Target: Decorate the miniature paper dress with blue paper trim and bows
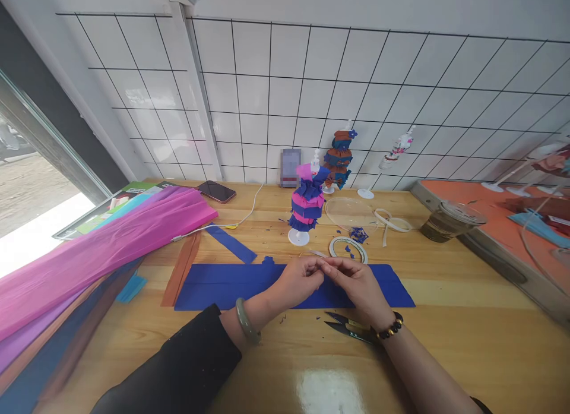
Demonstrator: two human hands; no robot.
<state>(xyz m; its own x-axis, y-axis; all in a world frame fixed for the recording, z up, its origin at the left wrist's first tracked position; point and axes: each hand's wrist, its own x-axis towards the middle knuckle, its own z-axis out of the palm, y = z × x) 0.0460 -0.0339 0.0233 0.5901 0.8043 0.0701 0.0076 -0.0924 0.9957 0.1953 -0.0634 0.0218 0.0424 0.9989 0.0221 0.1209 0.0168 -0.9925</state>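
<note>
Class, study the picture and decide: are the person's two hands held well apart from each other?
No, the left hand and right hand come together at the fingertips, above the blue paper.

The person is wearing a black sleeve (178, 366) on the left arm, a smooth, pale grey-green bangle (247, 322) on the left wrist, and a beaded bracelet (390, 326), black with what appear to be gold-coloured beads, on the right wrist.

bright daylight from left, glare on glossy tabletop (445, 343), wide-angle edge distortion
</note>
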